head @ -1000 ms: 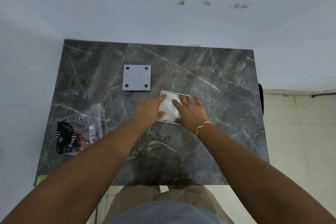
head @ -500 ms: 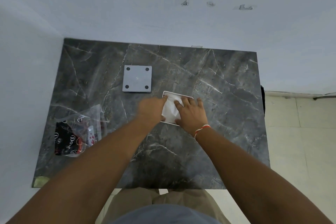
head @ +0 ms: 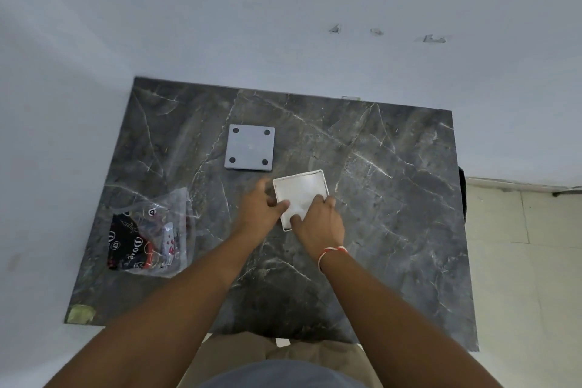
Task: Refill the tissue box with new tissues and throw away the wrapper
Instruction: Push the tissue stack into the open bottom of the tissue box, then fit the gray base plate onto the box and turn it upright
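Observation:
A square white tissue box [head: 301, 190] lies open-side up at the middle of the dark marble table [head: 393, 198], with white tissues showing inside. My left hand [head: 264, 213] grips its left edge, thumb over the rim. My right hand [head: 318, 224] presses down on the tissues at the box's near right corner. The box's grey square base plate [head: 250, 147], with a dark dot in each corner, lies apart behind and to the left. A crumpled clear wrapper [head: 151, 233] with black and red print lies at the table's left side.
The table stands against a pale wall at the back and left. Tiled floor [head: 519, 261] shows on the right. A yellowish piece of tape [head: 80, 313] sticks to the table's near left corner. My lap is below the front edge.
My hands have slid back toward me, uncovering most of the tissue box top. The box now sits slightly turned. The view has tilted up a little.

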